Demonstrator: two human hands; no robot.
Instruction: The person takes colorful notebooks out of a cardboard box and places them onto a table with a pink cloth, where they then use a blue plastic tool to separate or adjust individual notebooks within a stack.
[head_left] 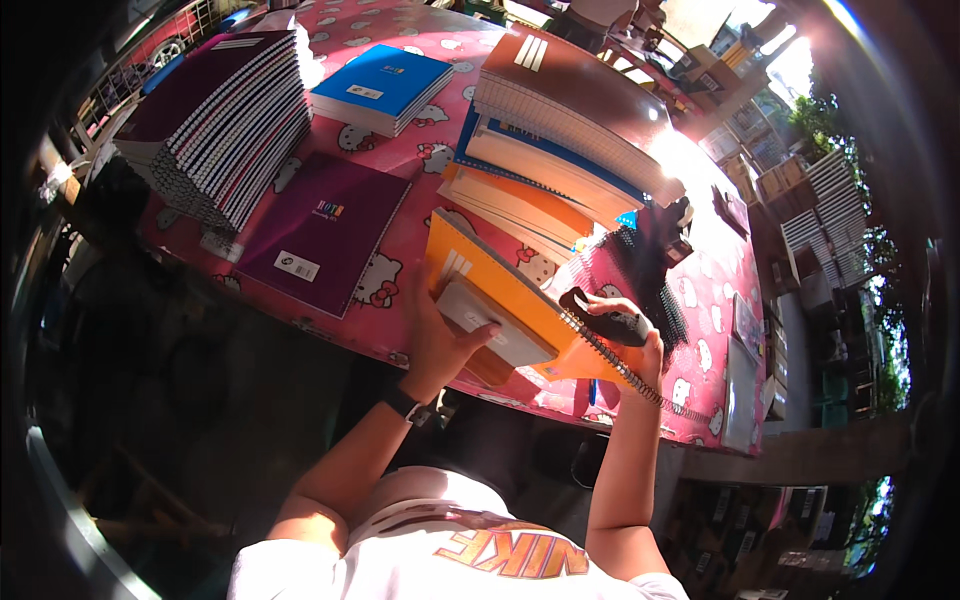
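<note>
And here's the orange notebook, tilted between both hands just above the near edge of the table. The left hand pinches its lower left side, thumb across a pale grey panel that's hard to identify, fingers mostly out of sight. Over on the bound edge, the right hand curls around a black object, its kind unclear, right beside the wire coil, whose loose tail runs out past the hand. Looks like the binding is what's being worked on, coil and edge together; the next move, I'd judge, calls for a steady left grip and careful guiding at the coil, holes lined up, no snagging that tail! Now the surface: pink cover, white cartoon cats, glaring sun on the far right. A tall purple stack leans at the left, a single-looking purple notebook lies nearer, blue notebooks sit beyond, and a brown-topped pile stands in the middle with blue and orange ones in front. Behind it all, cardboard boxes line the right, green foliage peeks through, and another person appears at the far end.
</note>
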